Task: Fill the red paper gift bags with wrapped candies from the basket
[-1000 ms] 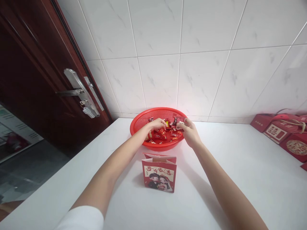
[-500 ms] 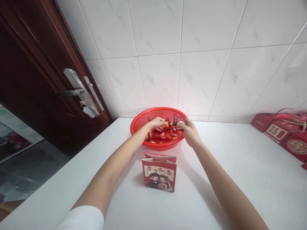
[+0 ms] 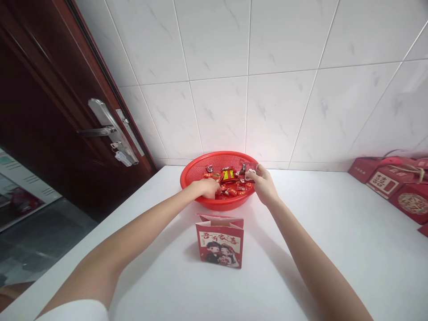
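Note:
A round red plastic basket (image 3: 223, 205) with mesh sides holds several wrapped candies (image 3: 241, 187). My left hand (image 3: 209, 188) reaches down inside its near left part, fingers curled among the wrappers; what they grip is hidden. At the right rim, my right hand (image 3: 265, 186) is closed on a red candy packet (image 3: 250, 171) with a pale label, held above the other sweets. A yellow-and-red packet (image 3: 229, 174) lies near the basket's middle. In front of the basket, a small red gift box (image 3: 220, 244) with a cartoon couple stands upright, its top open.
Red gift boxes (image 3: 384, 183) with string handles stand at the right against the tiled wall (image 3: 219, 116). The white table (image 3: 310, 209) meets that wall at the back. To the left is a dark red door (image 3: 43, 89) with a metal handle (image 3: 96, 131) and keys.
My left hand has moved down and toward the left, deeper into the near side of the basket, uncovering the yellow-and-red packet. My right hand keeps its packet in nearly the same place.

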The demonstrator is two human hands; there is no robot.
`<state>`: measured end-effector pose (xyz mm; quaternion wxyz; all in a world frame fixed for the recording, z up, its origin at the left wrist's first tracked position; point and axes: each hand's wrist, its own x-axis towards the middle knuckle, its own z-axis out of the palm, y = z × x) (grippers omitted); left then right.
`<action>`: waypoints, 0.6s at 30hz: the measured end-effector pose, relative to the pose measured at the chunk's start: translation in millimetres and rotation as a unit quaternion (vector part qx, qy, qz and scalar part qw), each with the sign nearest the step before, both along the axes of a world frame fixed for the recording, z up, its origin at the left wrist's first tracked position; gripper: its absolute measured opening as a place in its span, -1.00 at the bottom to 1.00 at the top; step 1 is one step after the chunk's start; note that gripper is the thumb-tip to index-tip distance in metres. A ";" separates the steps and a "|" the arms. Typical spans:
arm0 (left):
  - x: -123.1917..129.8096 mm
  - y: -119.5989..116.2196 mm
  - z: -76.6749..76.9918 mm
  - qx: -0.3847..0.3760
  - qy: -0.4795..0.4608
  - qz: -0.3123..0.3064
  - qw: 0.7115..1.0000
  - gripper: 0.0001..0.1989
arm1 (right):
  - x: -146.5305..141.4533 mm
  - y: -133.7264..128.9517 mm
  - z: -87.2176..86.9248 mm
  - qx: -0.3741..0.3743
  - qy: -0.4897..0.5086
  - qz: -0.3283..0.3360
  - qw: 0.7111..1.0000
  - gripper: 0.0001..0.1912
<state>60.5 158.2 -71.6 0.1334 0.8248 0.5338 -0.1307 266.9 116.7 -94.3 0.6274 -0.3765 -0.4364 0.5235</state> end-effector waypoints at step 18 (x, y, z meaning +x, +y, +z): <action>3.7 28.9 -29.9 0.010 -0.038 0.056 0.998 -0.75 | 1.3 1.1 -2.4 0.000 -0.003 -0.001 1.000 -0.64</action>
